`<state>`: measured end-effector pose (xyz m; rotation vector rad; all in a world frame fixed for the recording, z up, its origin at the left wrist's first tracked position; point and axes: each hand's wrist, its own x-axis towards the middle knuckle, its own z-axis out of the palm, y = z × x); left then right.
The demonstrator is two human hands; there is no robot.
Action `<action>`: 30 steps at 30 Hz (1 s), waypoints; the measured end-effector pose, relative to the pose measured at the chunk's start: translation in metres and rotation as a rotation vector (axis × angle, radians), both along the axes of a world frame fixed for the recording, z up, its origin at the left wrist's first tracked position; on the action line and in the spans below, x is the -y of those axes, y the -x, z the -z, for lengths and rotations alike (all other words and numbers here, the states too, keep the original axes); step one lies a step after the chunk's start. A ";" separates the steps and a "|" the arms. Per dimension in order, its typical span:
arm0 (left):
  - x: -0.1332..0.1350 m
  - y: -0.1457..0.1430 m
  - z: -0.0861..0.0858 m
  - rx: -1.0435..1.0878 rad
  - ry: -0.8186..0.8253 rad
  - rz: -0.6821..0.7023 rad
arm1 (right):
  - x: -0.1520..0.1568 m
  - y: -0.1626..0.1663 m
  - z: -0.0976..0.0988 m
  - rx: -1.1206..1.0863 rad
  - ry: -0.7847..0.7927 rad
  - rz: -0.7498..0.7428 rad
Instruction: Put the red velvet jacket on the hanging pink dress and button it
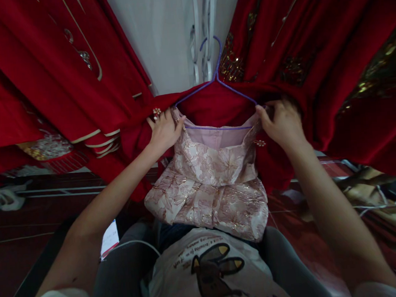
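A pink brocade dress [216,165] with a metallic leaf pattern hangs on a thin purple hanger [219,60] in front of me. Its lower part rests against my lap. My left hand [165,132] is closed on the dress's left shoulder, thumb toward the hanger's end. On the opposite shoulder, my right hand [283,120] pinches the strap beside the hanger's other end. Behind the dress lies red cloth [214,97], partly under the fingers of both hands. A beaded ornament [260,143] shows by the right strap, and a flower-like one [157,113] sits near my left fingers.
Red garments with gold and silver decoration [232,65] hang on both sides. Pale panels with white handles [207,65] stand behind. A white tag [109,238] lies by my left leg. At right is a brown pile [366,190] with a cable; metal rails [64,191] run at left.
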<state>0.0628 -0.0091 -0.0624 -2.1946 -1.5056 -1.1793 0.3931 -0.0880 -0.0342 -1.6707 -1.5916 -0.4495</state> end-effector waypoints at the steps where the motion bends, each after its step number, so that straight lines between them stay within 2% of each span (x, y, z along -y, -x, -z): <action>1: -0.001 0.003 -0.001 0.010 -0.021 0.018 | 0.000 -0.003 -0.004 0.019 0.007 0.031; 3: 0.001 0.010 -0.006 0.034 -0.039 0.057 | 0.000 -0.010 -0.015 0.032 0.076 0.122; 6: 0.009 0.021 -0.020 0.047 0.015 0.094 | 0.004 -0.023 -0.031 -0.021 0.298 0.217; 8: 0.014 0.028 -0.031 0.044 0.040 0.106 | 0.007 -0.031 -0.038 -0.091 0.420 0.156; 9: 0.017 0.031 -0.035 0.042 0.040 0.114 | 0.010 -0.034 -0.039 -0.128 0.430 0.084; 13: 0.017 0.037 -0.042 0.044 0.004 0.164 | 0.018 -0.039 -0.028 -0.243 0.253 -0.245; 17: 0.009 0.042 -0.035 0.129 -0.080 0.168 | 0.019 -0.041 -0.012 -0.264 0.044 -0.331; 19: 0.005 0.048 -0.029 0.177 -0.048 0.131 | 0.017 -0.044 -0.006 -0.263 -0.043 -0.294; 23: 0.001 0.063 -0.014 0.189 0.050 -0.028 | 0.013 -0.053 0.003 -0.197 -0.086 -0.033; 27: 0.009 0.073 0.000 0.076 0.127 -0.159 | 0.018 -0.063 0.023 -0.187 0.028 0.162; 30: 0.024 0.075 0.009 -0.112 0.305 -0.168 | 0.030 -0.065 0.042 -0.201 0.204 0.210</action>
